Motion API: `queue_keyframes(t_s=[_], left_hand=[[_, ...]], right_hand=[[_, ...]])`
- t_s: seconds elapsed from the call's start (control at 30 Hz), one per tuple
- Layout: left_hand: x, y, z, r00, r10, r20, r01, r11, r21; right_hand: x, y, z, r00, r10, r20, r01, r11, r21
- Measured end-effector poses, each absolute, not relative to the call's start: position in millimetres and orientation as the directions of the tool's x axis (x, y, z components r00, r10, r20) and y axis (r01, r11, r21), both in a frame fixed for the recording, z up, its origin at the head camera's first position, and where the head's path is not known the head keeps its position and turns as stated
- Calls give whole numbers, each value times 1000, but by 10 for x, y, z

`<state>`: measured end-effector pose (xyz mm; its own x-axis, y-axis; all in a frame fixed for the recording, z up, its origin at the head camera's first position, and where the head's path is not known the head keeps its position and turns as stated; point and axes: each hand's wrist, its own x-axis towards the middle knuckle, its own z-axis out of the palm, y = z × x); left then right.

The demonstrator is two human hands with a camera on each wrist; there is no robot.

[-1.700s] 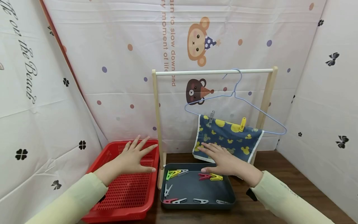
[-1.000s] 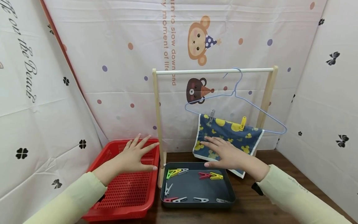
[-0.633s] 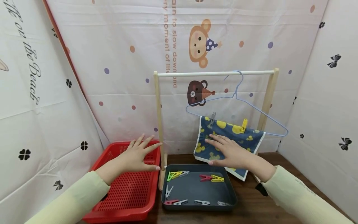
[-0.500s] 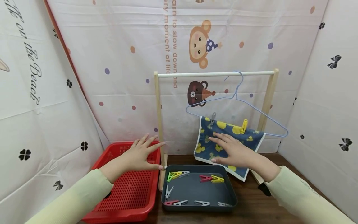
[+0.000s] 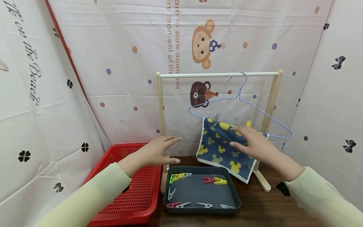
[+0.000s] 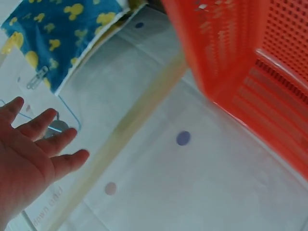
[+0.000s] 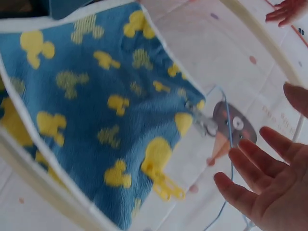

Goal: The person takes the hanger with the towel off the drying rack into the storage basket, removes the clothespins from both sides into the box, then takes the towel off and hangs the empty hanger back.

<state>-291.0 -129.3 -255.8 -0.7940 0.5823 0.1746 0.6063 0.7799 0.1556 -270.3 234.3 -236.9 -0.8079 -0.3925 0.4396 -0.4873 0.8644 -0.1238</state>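
Observation:
A blue towel (image 5: 224, 148) with yellow mouse-head shapes and a white edge hangs over the bar of a light blue wire hanger (image 5: 263, 113). Two clothespins hold it there, a grey one (image 5: 216, 119) at left and a yellow one (image 5: 248, 124) at right. My right hand (image 5: 258, 145) is in front of the towel's right part, fingers extended and holding nothing; in the head view it covers part of the yellow clothespin. My left hand (image 5: 156, 153), also with nothing in it, hovers over the basket's right rim beside the rack's left post, fingers fairly straight.
The hanger hooks on the white rod (image 5: 198, 75) of a wooden rack. In front, a dark grey tray (image 5: 201, 192) holds several clothespins, among them a yellow one (image 5: 220, 181). A red perforated basket (image 5: 127, 198) stands at left. Printed cloth walls surround the table (image 5: 263, 208).
Both hands have moved to the right and somewhat upward. My right hand has come up over the towel's right side, near the yellow clothespin. Towel and hanger have stayed in place.

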Motion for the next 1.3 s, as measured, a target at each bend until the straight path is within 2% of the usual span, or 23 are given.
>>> queue_keyframes(t_s=[0.23, 0.4, 0.63, 0.97, 1.3], left_hand=[[-2960, -1034, -2473, -783, 596, 177, 621, 767, 162], [-3045, -863, -2438, -767, 616, 181, 640, 753, 153], [-3168, -641, -2373, -739, 642, 204, 672, 718, 180], [-3257, -264, -2210, -712, 673, 198, 702, 677, 222], [-3369, -107, -2181, -738, 636, 224, 674, 686, 273]], right_hand=[[-2739, 2569, -2247, -806, -289, 517, -383, 920, -82], [-2834, 2785, -2214, -806, -230, 545, -339, 935, -108], [-2976, 3010, -2186, -773, -165, 613, -305, 943, -130], [-3102, 3207, -2221, -811, -62, 582, -226, 950, -215], [-3200, 3208, -2247, -805, -17, 593, -222, 936, -274]])
